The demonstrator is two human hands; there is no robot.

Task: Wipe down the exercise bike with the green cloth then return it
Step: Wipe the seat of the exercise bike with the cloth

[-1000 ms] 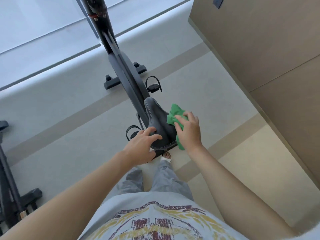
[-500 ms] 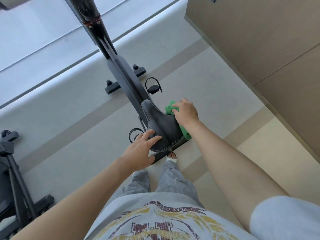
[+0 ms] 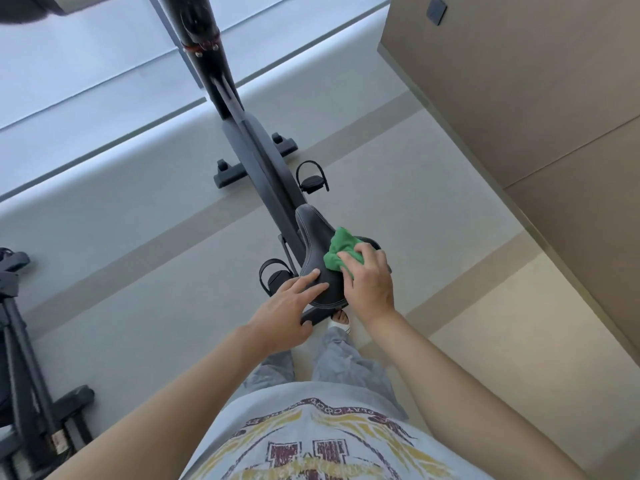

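A person's right hand (image 3: pixel 369 284) presses a crumpled green cloth (image 3: pixel 341 251) against the right side of the black padded saddle (image 3: pixel 317 251) of a black exercise bike (image 3: pixel 256 161), fingers curled over the rear of the cloth and gripping it; the cloth lies bunched on the saddle's right half, its front part showing ahead of the knuckles, the rest hidden under the palm; the left hand (image 3: pixel 284 315) is open, fingers spread and nearly straight, with two fingertips resting on the saddle's left rear edge and nothing held in it; both bare forearms reach forward and down from the bottom corners, the wrists drawn close together at the saddle, the right wrist bent slightly inward; the saddle's back rim and the post beneath it are covered by the two hands; the bike's handlebar end is cut off at the top edge and blurred, so its details cannot be made out; a black strapped pedal (image 3: pixel 313 180) shows to the right of the frame and another sits partly behind the left fingers; a second dark machine (image 3: pixel 24 375) at the left edge is cropped and blurred; below the arms, a grey printed T-shirt (image 3: pixel 322 441), grey trousers and one sandalled foot (image 3: pixel 341 322) stand on the pale grey floor (image 3: pixel 138 271)
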